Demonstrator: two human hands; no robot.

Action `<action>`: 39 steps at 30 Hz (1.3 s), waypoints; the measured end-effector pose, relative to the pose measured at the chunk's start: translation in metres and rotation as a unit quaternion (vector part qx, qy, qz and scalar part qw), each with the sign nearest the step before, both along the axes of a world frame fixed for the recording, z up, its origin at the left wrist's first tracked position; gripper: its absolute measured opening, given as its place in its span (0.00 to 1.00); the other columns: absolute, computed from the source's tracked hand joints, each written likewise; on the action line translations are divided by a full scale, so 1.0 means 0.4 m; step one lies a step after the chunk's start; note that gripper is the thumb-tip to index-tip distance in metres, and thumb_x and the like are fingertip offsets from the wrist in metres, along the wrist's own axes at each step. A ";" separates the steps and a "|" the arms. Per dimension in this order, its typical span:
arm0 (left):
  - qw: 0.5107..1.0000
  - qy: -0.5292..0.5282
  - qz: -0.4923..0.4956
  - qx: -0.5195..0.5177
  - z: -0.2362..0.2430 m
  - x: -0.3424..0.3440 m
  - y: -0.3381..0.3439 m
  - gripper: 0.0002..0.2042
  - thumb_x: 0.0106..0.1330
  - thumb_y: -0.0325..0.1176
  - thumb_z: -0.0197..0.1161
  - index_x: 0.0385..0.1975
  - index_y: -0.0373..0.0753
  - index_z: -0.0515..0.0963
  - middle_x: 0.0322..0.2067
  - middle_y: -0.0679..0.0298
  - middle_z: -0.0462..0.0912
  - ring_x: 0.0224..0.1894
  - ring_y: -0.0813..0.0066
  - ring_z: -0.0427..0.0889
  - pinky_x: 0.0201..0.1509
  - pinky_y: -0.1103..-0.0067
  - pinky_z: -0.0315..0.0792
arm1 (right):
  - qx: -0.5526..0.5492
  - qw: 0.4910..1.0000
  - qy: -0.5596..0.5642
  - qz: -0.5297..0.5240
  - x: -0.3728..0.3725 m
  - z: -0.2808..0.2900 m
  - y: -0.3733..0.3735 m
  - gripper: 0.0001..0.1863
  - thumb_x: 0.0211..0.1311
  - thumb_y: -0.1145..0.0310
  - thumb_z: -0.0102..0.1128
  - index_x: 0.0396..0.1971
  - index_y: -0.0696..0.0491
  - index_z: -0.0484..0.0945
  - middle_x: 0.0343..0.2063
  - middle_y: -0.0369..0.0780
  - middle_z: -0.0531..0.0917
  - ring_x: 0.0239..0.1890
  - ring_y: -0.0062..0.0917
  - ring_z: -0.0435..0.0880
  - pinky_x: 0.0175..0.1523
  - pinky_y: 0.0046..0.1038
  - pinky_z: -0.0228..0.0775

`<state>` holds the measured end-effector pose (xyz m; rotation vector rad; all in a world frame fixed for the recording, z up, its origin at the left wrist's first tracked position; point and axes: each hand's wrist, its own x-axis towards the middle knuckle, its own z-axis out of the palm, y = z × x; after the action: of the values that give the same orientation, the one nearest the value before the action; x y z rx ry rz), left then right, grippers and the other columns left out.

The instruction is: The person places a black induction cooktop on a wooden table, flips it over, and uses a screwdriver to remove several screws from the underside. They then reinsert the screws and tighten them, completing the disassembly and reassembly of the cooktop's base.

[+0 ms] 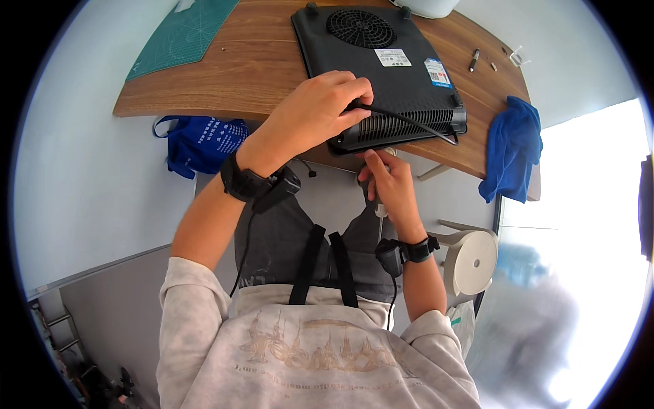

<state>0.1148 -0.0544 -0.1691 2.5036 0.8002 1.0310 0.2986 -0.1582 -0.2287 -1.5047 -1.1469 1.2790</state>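
Note:
An upside-down black induction cooker (361, 75) lies on the wooden table, its fan grille and labels facing up and its vented side toward me. My left hand (334, 102) is over its near left corner, fingers curled around the black power cord (409, 120). From that hand the cord runs right along the vents and bends at the cooker's near right side. Just below the cooker's near edge is my right hand (392, 184), its thumb pointing up and its fingers curled. Something dark shows at those fingers, but I cannot make out what they hold.
A green cutting mat (180, 41) lies at the table's far left. A blue cloth (512, 146) drapes over the right edge, near a small dark stick-like object (474, 60). A blue bag (204, 143) hangs below the left edge. A round white stool (471, 262) stands at right.

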 end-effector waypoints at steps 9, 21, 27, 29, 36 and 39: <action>1.000 -0.007 0.008 0.006 -0.007 0.007 -0.010 0.08 0.63 0.31 0.69 0.36 0.38 0.76 0.33 0.63 0.78 0.33 0.65 0.81 0.38 0.73 0.76 | -0.006 1.000 -0.011 0.014 0.008 -0.001 0.000 0.15 0.72 0.61 0.56 0.41 0.58 0.83 0.21 0.34 0.79 0.15 0.13 0.71 0.21 0.20 0.62; 0.994 -0.033 -0.036 -0.097 -0.014 -0.028 -0.009 0.10 0.63 0.30 0.69 0.42 0.37 0.78 0.39 0.64 0.80 0.33 0.69 0.80 0.40 0.74 0.75 | 0.010 0.999 -0.046 0.014 0.004 0.012 -0.013 0.11 0.67 0.65 0.58 0.35 0.59 0.81 0.21 0.35 0.79 0.15 0.15 0.73 0.22 0.22 0.64; 0.994 -0.032 -0.023 -0.106 -0.021 -0.030 -0.012 0.10 0.63 0.31 0.69 0.43 0.39 0.79 0.40 0.65 0.80 0.34 0.70 0.79 0.41 0.75 0.75 | -0.023 1.000 0.002 0.006 -0.002 0.017 0.002 0.19 0.73 0.57 0.58 0.35 0.60 0.81 0.19 0.34 0.76 0.15 0.15 0.71 0.21 0.20 0.61; 0.994 -0.047 -0.022 -0.099 -0.029 -0.030 -0.008 0.10 0.63 0.31 0.69 0.42 0.39 0.79 0.41 0.65 0.81 0.34 0.70 0.79 0.40 0.75 0.75 | -0.022 0.999 0.028 -0.004 -0.005 0.006 0.013 0.21 0.73 0.55 0.57 0.33 0.60 0.81 0.19 0.34 0.77 0.15 0.16 0.71 0.21 0.20 0.61; 0.994 -0.063 -0.003 -0.089 -0.048 -0.036 -0.029 0.11 0.66 0.29 0.66 0.47 0.39 0.81 0.48 0.63 0.84 0.43 0.66 0.85 0.47 0.76 0.79 | -0.056 0.979 0.190 -0.051 -0.003 -0.007 0.038 0.15 0.68 0.61 0.59 0.27 0.58 0.79 0.19 0.37 0.77 0.14 0.21 0.72 0.22 0.23 0.64; 0.992 -0.073 -0.004 -0.100 -0.061 -0.051 -0.031 0.12 0.67 0.28 0.65 0.49 0.39 0.81 0.50 0.62 0.84 0.45 0.66 0.85 0.48 0.76 0.80 | -0.058 0.976 0.206 -0.050 -0.005 -0.008 0.048 0.13 0.66 0.64 0.59 0.27 0.59 0.79 0.18 0.36 0.76 0.14 0.22 0.72 0.23 0.24 0.65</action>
<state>0.0945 -0.0670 -0.1936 2.2345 0.8048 1.0619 0.2964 -0.1390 -0.2317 -1.2795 -0.7298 1.5193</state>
